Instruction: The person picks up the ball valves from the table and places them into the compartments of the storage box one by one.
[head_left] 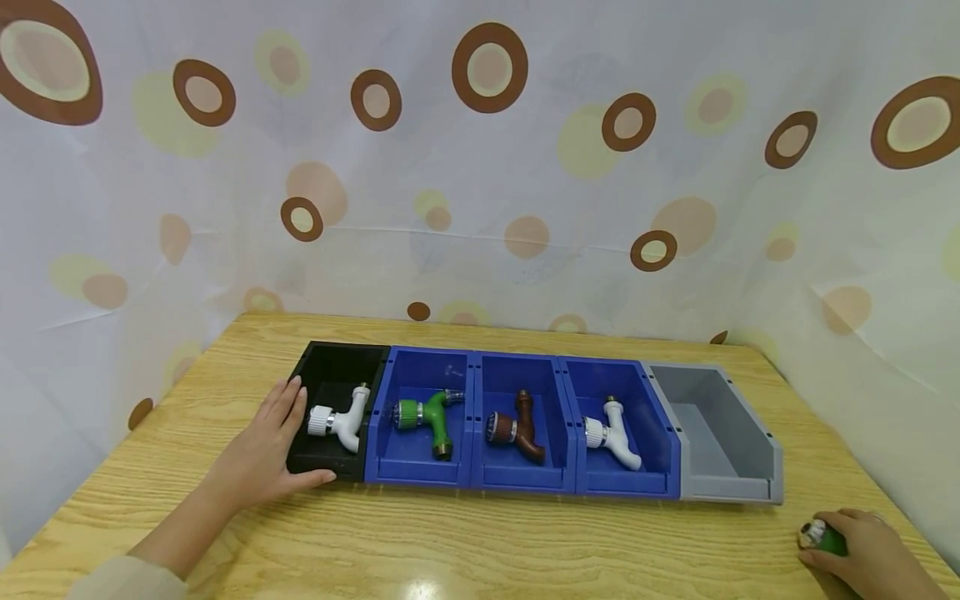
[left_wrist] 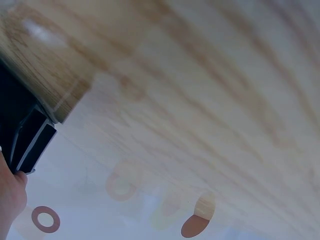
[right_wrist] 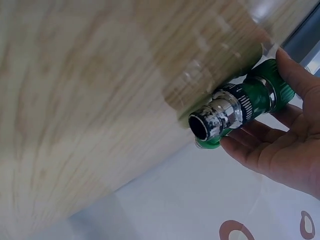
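My left hand (head_left: 258,454) rests against the left side of a black bin (head_left: 341,365), fingers stretched along its wall and thumb at its front edge. A white tap (head_left: 348,425) lies inside that bin. At the right of the table, my right hand (head_left: 877,550) holds a green tap (right_wrist: 260,97) between thumb and fingers. Its worn metal threaded end points away from the palm in the right wrist view. The left wrist view catches only the thumb side of the left hand (left_wrist: 11,192) beside the black bin's corner.
Joined to the black bin are three blue bins, holding a green tap (head_left: 427,417), a brown tap (head_left: 519,427) and a white tap (head_left: 613,433). A grey bin (head_left: 705,433) ends the row. All stand on a wooden table (head_left: 480,542) before a patterned curtain (head_left: 525,183).
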